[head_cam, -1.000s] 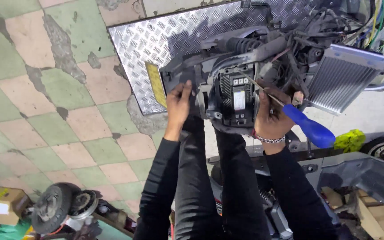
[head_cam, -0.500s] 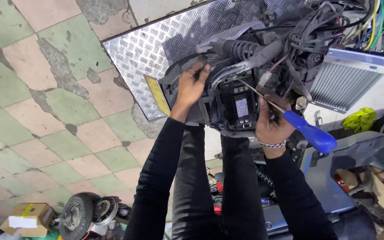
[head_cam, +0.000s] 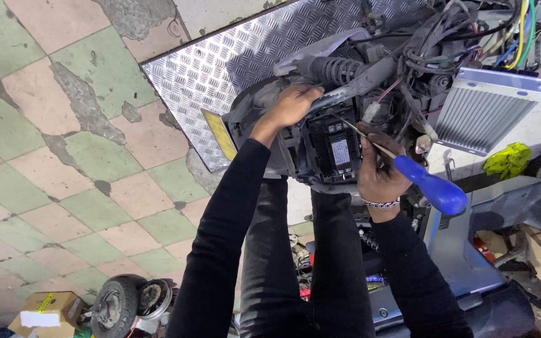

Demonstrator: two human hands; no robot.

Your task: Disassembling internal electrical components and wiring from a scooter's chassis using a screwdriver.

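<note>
Worn green and pink floor tiles (head_cam: pixel 64 156) spread beneath a sheet of ridged metal plate (head_cam: pixel 220 69) where a stripped scooter (head_cam: pixel 345 94) lies, its wiring (head_cam: pixel 446 37) hanging loose beside a finned silver box (head_cam: pixel 489 112). I press my left hand (head_cam: pixel 292 105) flat-fingered against the grey housing (head_cam: pixel 264 94) just by the coiled shock spring (head_cam: pixel 333 67), steadying it rather than gripping it. My right hand (head_cam: pixel 377 172) is clenched round a blue-handled screwdriver (head_cam: pixel 433 188), its thin shaft angled up toward the top of the black module (head_cam: pixel 336 150) set in the frame between my hands. By my judgement I am working on a fastening at that module's upper edge; the tip's exact seat is hidden among the parts. What comes next calls for a firm brace from the left hand and a square tip, so the blade does not slip into the cables. A small wheel (head_cam: pixel 117 307) and a cardboard box (head_cam: pixel 45 310) lie on the floor, well apart.
</note>
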